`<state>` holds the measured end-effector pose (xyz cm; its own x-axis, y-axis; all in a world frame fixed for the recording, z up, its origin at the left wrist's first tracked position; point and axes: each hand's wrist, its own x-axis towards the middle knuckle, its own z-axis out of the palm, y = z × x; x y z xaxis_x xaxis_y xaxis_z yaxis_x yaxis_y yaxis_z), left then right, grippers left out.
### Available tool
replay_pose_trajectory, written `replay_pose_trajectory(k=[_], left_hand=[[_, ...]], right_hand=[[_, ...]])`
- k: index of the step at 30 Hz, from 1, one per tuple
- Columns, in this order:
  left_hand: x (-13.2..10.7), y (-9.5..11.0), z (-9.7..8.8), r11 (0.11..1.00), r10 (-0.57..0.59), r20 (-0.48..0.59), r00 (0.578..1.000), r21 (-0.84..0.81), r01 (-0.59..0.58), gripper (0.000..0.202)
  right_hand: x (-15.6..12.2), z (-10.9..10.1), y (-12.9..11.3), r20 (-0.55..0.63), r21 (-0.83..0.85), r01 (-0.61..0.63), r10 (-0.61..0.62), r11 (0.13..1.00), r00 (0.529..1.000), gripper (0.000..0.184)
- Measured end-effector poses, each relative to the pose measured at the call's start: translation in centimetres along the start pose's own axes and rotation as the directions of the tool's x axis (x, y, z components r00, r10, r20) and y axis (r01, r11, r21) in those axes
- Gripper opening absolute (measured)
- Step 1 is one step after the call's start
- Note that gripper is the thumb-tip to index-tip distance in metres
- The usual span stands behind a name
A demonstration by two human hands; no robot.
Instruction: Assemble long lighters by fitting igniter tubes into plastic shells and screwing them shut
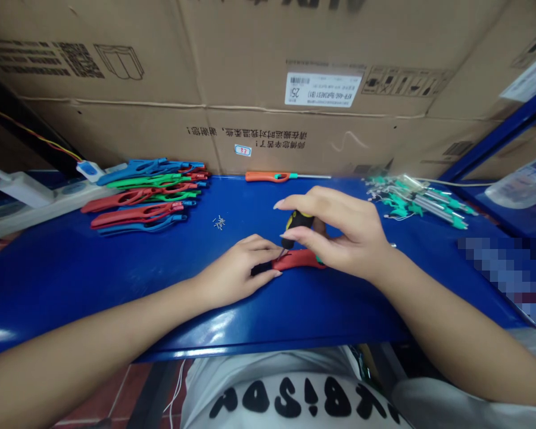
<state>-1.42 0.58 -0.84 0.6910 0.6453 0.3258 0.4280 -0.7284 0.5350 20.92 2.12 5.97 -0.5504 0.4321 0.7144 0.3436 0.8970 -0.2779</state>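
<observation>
A red long-nosed lighter [300, 258] lies on the blue table in front of me. My left hand [234, 268] pinches its left end between thumb and fingers, against the tabletop. My right hand [352, 235] holds a black-and-yellow screwdriver [300, 223] by the handle, with the shaft slanting down onto the lighter near my left fingertips. Whether the tip sits in a screw is too small to tell. The lighter's right part is hidden under my right hand. A small heap of screws [219, 223] lies beyond my left hand.
Several red, green and blue lighter casings [136, 214] are stacked at the left, by a power strip [71, 199]. An orange lighter [268, 177] lies along the back, before a cardboard box [250, 53]. Metal rods with green parts [422, 199] are piled right, near a plastic bottle [518, 185].
</observation>
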Motion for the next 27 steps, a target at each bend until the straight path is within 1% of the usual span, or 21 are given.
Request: replay_pose_trajectory(k=[2,4,7,9,11,14,16,18,20,22,24,26,27], left_hand=[[0.0,0.0,0.1,1.0,0.002,-0.01,1.0,-0.005,-0.002,0.025],[0.1,-0.1,0.2,1.0,-0.001,-0.011,1.0,-0.009,0.001,0.022],[0.2,-0.1,0.2,1.0,-0.01,-0.005,1.0,-0.004,0.01,0.021],[0.2,0.0,0.1,1.0,-0.013,-0.009,1.0,0.0,0.013,0.02],[0.2,0.1,0.2,1.0,-0.007,-0.013,1.0,-0.004,0.007,0.019],[0.2,0.1,0.1,1.0,0.0,-0.019,1.0,-0.008,0.0,0.022],[0.1,0.2,0.1,1.0,-0.007,-0.019,1.0,-0.002,0.007,0.024],[0.2,0.2,0.1,1.0,-0.015,-0.018,1.0,0.006,0.015,0.024],[0.2,0.3,0.2,1.0,-0.017,-0.015,1.0,0.003,0.017,0.022],[0.3,0.4,0.3,1.0,-0.016,-0.008,1.0,-0.013,0.016,0.02],[0.3,0.6,0.5,0.999,-0.018,0.011,1.0,-0.035,0.019,0.02],[0.3,0.8,0.6,0.998,-0.024,0.029,0.999,-0.049,0.026,0.021],[0.3,0.9,0.7,0.998,-0.026,0.035,0.999,-0.053,0.027,0.022]], right_hand=[[-0.1,0.0,-0.1,0.003,-0.048,0.024,-0.024,0.999,1.0,0.028],[-0.1,0.0,-0.4,0.024,-0.038,0.019,-0.018,0.999,1.0,0.033],[0.0,0.2,-0.6,0.078,0.1,-0.04,0.033,0.994,0.996,0.04],[0.1,0.3,-0.6,0.075,0.147,-0.06,0.049,0.987,0.996,0.036],[0.1,0.4,-0.4,0.03,0.101,-0.043,0.04,0.994,0.999,0.027],[0.1,0.5,-0.2,-0.017,0.021,-0.009,0.009,1.0,1.0,0.025],[0.0,0.5,-0.3,-0.006,0.073,-0.02,0.02,0.997,1.0,0.028],[0.0,0.5,-0.4,0.026,0.171,-0.055,0.051,0.984,0.998,0.033],[0.0,0.6,-0.3,0.06,0.223,-0.052,0.039,0.973,0.997,0.033],[0.1,0.7,-0.3,0.082,0.18,0.002,-0.017,0.984,0.996,0.03],[0.2,0.9,-0.2,0.094,0.077,0.046,-0.053,0.996,0.994,0.028],[0.3,1.0,-0.3,0.089,-0.036,0.048,-0.045,0.998,0.995,0.025],[0.3,1.0,-0.3,0.069,-0.084,0.041,-0.035,0.996,0.997,0.023]])
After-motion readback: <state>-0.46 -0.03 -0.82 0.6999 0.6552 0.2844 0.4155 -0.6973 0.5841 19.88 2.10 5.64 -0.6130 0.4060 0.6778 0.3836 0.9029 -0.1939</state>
